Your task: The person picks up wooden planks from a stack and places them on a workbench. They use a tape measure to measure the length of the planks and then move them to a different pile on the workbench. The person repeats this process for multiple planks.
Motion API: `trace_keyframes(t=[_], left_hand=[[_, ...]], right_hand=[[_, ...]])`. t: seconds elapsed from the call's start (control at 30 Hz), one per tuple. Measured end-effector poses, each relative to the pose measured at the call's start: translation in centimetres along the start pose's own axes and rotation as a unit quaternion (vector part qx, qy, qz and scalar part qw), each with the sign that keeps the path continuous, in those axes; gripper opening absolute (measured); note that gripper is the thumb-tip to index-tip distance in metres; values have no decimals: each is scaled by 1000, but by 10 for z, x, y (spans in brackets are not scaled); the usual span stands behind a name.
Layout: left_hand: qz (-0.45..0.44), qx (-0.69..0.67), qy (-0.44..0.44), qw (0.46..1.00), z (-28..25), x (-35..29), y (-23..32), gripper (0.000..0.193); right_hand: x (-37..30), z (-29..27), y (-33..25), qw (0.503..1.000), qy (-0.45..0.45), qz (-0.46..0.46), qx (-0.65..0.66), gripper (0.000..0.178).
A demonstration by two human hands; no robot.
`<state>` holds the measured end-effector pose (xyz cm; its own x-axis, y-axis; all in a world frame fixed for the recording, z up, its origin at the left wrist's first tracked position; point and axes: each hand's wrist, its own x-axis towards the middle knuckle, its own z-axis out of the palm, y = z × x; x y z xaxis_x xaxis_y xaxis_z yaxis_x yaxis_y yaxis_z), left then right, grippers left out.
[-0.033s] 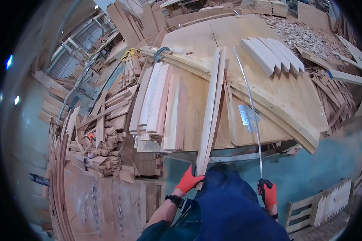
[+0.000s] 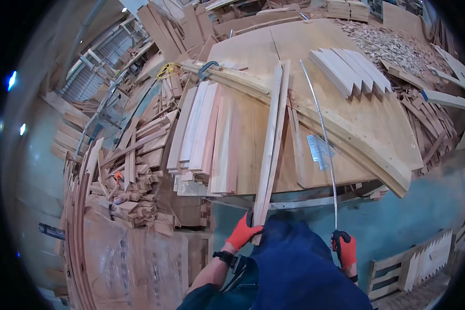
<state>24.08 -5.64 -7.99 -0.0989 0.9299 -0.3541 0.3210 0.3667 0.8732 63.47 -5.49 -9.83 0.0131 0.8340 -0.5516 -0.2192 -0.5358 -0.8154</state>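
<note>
My left hand [image 2: 244,231], in a red and black glove, is closed round the near end of a long narrow wooden board [image 2: 272,139]. The board reaches away across the worktable [image 2: 248,150], overhanging its near edge. At the right, my right hand [image 2: 344,249], gloved alike, grips the near end of a long thin metal rod [image 2: 321,124]. That rod slants over the table, its far tip close to the far end of the board. A silvery metal plate [image 2: 318,152] lies beside the rod. Left of the board is a stack of pale and pinkish planks [image 2: 206,132].
Long timber battens [image 2: 356,139] cross the table diagonally, with a blue clamp [image 2: 208,69] at their far end. Boards with pointed ends [image 2: 351,72] lie at the far right. Scrap wood [image 2: 134,191] is heaped at left; a pallet [image 2: 387,276] stands at lower right.
</note>
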Motion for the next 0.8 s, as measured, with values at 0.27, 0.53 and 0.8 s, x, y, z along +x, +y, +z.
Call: trace_keyframes(t=[0.27,0.53,0.8], left_hand=[[-76,-397,-114,908,4,-30,71,57],[-89,-328,-36,940,-22,-67,81,71],[-15,-156,89,984,-55,-103,101,89]], right_hand=[[4,12,-4,999,-13,8,-35,23],[14,26,-12,997,-57,10,-57,27],[24,45,-18,994,-97,1,-57,26]])
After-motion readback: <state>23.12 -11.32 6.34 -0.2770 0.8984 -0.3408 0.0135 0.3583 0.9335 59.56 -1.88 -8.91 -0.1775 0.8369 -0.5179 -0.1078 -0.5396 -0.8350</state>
